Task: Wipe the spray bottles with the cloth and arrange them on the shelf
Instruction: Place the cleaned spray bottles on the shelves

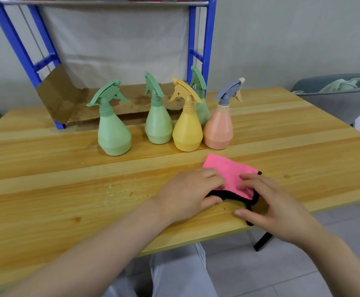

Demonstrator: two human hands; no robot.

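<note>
Left hand (pixel 187 194) and right hand (pixel 269 207) both grip the soft, limp pink black-edged cloth (pixel 228 171) near; light, smooth plastic spray bottles (pixel 187 127) far: grasp at necks.

matt plastic bottles (pixel 187 129), fuzzy cloth (pixel 228 172), wood table (pixel 67 189)

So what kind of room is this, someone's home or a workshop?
Probably a plain indoor workroom or utility corner, though I can't be sure: a wooden table, a blue metal shelf rack against a bare wall, and a tiled floor.
</note>
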